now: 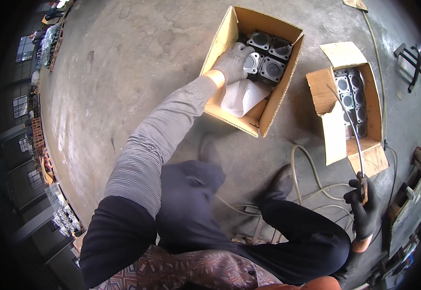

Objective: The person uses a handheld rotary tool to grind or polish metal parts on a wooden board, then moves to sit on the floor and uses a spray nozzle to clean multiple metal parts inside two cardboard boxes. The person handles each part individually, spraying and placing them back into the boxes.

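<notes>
My left hand (233, 64), in a grey glove, reaches into an open cardboard box (280, 104). Its fingers curl round the edge of a round-bored metal casting (252, 63) with a flanged face; the glove hides part of the grip. Beside it sit several like castings (271, 69), bores up. Below that hand, a white sheet (243, 98) lies loosely in the box. At the right, my right hand (363, 205), in a dark glove, is closed round an air blow gun (363, 188). The gun's long thin nozzle (351, 123) points up over a second box.
The second cardboard box (373, 104), flaps open, holds rows of similar castings (347, 100). A pale hose (296, 169) loops over the concrete floor (138, 53) near my shoes. A dark metal frame (415, 65) stands far right, with a bench (413, 208) nearer.
</notes>
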The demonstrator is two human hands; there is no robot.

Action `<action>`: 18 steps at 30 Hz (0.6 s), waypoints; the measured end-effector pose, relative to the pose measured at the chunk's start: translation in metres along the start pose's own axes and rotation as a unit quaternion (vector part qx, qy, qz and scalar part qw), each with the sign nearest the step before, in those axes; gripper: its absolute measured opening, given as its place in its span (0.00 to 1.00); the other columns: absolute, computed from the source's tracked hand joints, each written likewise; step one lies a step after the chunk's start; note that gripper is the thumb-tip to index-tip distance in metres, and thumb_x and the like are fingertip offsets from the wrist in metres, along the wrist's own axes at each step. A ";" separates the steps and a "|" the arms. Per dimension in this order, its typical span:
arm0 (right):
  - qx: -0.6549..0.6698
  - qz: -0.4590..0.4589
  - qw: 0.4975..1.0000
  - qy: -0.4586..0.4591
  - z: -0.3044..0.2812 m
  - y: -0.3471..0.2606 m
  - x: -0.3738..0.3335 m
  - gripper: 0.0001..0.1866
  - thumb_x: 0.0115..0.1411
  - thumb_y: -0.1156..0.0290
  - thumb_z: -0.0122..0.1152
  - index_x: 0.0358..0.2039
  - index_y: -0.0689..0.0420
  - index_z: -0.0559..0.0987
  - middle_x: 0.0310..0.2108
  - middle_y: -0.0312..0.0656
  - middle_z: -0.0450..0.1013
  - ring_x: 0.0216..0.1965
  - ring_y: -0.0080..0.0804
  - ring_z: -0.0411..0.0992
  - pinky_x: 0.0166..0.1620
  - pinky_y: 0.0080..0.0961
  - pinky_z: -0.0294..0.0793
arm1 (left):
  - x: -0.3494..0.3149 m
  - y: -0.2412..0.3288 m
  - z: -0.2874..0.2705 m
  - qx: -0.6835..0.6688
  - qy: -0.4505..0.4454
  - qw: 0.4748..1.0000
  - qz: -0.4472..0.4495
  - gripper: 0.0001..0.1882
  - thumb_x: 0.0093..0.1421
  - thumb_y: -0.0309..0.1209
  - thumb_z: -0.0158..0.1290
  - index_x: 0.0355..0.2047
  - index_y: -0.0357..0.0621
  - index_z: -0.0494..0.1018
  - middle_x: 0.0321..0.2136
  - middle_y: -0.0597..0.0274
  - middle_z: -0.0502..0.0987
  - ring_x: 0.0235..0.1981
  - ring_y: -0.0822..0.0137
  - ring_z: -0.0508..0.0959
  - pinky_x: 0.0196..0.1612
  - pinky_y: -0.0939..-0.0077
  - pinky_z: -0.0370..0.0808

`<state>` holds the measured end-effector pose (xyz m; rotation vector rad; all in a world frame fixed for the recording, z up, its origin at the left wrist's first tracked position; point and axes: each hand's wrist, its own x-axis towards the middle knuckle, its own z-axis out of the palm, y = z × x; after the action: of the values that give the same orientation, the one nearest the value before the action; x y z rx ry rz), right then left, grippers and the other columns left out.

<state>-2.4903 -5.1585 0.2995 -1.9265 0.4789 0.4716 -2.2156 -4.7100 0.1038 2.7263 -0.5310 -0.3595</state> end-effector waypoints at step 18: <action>0.010 -0.020 1.000 0.007 0.001 0.003 0.001 0.30 0.60 0.85 0.57 0.65 0.67 0.73 0.45 0.47 0.79 0.35 0.24 0.77 0.42 0.23 0.78 | -0.003 -0.002 0.019 -0.131 -0.028 0.977 -0.167 0.42 0.55 0.38 0.72 0.64 0.37 0.64 0.60 0.36 0.73 0.65 0.41 0.72 0.68 0.56 0.70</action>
<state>-2.4909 -5.1587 0.2966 -1.9166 0.4525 0.4266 -2.2238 -4.7125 0.0860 2.5464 -0.0283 -0.5493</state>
